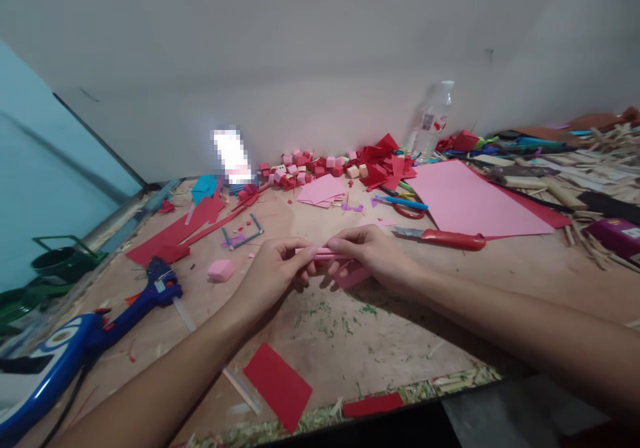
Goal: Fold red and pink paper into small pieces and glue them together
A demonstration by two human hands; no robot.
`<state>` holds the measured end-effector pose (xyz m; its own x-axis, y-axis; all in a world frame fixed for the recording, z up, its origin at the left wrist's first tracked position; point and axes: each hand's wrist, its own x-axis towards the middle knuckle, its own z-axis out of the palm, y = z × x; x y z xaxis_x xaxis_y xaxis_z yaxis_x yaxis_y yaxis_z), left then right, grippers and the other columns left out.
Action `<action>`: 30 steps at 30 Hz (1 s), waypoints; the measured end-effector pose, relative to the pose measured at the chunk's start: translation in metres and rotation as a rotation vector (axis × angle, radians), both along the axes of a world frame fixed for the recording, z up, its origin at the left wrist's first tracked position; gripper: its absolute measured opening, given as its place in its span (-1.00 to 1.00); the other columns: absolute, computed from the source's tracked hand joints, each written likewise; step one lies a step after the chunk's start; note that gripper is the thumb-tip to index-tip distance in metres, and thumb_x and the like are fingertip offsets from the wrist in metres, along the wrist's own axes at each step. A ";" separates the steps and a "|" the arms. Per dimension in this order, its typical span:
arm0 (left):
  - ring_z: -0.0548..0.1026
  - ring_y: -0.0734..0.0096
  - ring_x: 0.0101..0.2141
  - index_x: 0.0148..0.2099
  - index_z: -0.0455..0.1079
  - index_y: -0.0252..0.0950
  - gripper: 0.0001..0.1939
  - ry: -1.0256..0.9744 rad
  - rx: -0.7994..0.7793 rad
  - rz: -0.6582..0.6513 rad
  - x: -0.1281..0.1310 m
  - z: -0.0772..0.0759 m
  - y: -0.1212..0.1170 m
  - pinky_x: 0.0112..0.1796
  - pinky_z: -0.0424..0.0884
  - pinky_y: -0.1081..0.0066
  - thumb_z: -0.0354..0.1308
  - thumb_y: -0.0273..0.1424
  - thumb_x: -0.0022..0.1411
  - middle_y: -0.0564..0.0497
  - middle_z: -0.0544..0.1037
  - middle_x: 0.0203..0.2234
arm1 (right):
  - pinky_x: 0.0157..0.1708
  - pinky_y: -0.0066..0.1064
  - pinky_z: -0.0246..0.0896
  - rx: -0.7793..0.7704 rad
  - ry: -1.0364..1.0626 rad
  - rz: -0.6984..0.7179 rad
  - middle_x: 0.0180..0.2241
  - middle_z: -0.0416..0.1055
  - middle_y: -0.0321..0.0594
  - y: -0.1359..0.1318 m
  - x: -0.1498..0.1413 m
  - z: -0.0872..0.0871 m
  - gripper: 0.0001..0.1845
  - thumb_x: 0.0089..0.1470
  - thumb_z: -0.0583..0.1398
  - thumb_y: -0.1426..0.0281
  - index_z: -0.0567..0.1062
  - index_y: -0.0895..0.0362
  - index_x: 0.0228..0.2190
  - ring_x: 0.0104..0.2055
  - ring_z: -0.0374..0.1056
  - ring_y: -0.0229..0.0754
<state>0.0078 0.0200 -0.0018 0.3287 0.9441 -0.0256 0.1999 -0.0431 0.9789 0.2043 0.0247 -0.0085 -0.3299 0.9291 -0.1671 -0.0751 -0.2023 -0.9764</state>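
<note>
Between both hands, above the middle of the table, is a small folded strip of pink paper [327, 253]. My left hand [280, 261] pinches its left end between thumb and fingers. Its right end is pinched by my right hand [367, 251]. Another piece of pink paper [351, 276] shows just below the right hand; whether it touches the hand I cannot tell. Left of my left hand sits a small pink paper cube [221, 270]. A utility knife with a red handle [453, 238] lies to the right, beyond my right hand.
A blue glue gun [163, 285] lies at left. Along the wall stand many small red and pink paper cubes [310, 167], a lit phone [233, 158] and a plastic bottle [434, 125]. Pink sheets [480, 198] and a blue pen [403, 202] lie right. Red paper [279, 385] is near the front edge.
</note>
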 end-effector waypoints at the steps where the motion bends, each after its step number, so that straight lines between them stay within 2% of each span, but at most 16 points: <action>1: 0.37 0.51 -0.57 -0.30 0.57 -0.37 -0.69 0.002 -0.001 -0.004 0.000 0.000 0.000 -0.53 0.27 0.51 0.24 -0.19 0.26 0.03 0.48 -0.57 | -0.42 -0.40 0.49 0.015 -0.005 -0.001 -0.51 0.60 -0.13 0.000 0.000 0.000 -0.78 0.16 0.35 0.31 0.62 0.22 -0.42 -0.51 0.55 -0.20; 6: 0.37 0.50 -0.60 -0.44 0.48 -0.35 -0.63 0.038 0.002 -0.004 0.002 0.000 0.000 -0.54 0.30 0.49 0.19 -0.16 0.27 0.02 0.47 -0.61 | -0.35 -0.37 0.51 0.035 -0.033 0.000 -0.47 0.62 -0.10 0.000 -0.001 -0.001 -0.82 0.19 0.32 0.37 0.64 0.21 -0.40 -0.45 0.57 -0.19; 14: 0.39 0.47 -0.60 -0.46 0.48 -0.35 -0.64 0.078 0.015 -0.011 0.001 -0.002 0.003 -0.54 0.32 0.48 0.19 -0.19 0.26 -0.02 0.50 -0.60 | -0.35 -0.32 0.53 0.069 -0.024 0.045 -0.44 0.62 -0.08 -0.001 -0.001 -0.004 -0.76 0.18 0.34 0.28 0.64 0.23 -0.37 -0.43 0.59 -0.13; 19: 0.32 0.51 -0.64 -0.46 0.48 -0.34 -0.64 0.130 0.045 0.032 0.002 -0.003 0.002 -0.58 0.24 0.50 0.16 -0.20 0.29 0.02 0.46 -0.64 | -0.33 -0.34 0.53 0.107 -0.009 0.020 -0.45 0.62 -0.11 0.001 -0.002 -0.008 -0.76 0.15 0.37 0.29 0.62 0.24 -0.38 -0.43 0.58 -0.17; 25: 0.33 0.51 -0.63 -0.48 0.47 -0.34 -0.62 0.154 0.078 0.042 0.003 0.000 -0.002 -0.58 0.23 0.51 0.12 -0.23 0.32 0.01 0.48 -0.64 | -0.39 -0.41 0.51 0.059 -0.038 0.004 -0.48 0.61 -0.14 0.000 -0.003 -0.002 -0.79 0.18 0.35 0.33 0.60 0.22 -0.42 -0.46 0.57 -0.19; 30: 0.38 0.48 -0.61 -0.45 0.49 -0.34 -0.65 0.125 0.078 0.015 0.004 -0.002 -0.001 -0.56 0.27 0.51 0.14 -0.23 0.32 0.01 0.50 -0.63 | -0.46 -0.48 0.45 -0.012 -0.095 0.097 -0.47 0.61 -0.13 -0.002 -0.001 0.003 -0.76 0.14 0.37 0.27 0.64 0.24 -0.32 -0.46 0.56 -0.21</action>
<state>0.0118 0.0191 -0.0035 0.3131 0.9497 0.0079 0.3214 -0.1138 0.9401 0.2031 0.0229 -0.0057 -0.3998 0.8916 -0.2127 0.0380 -0.2157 -0.9757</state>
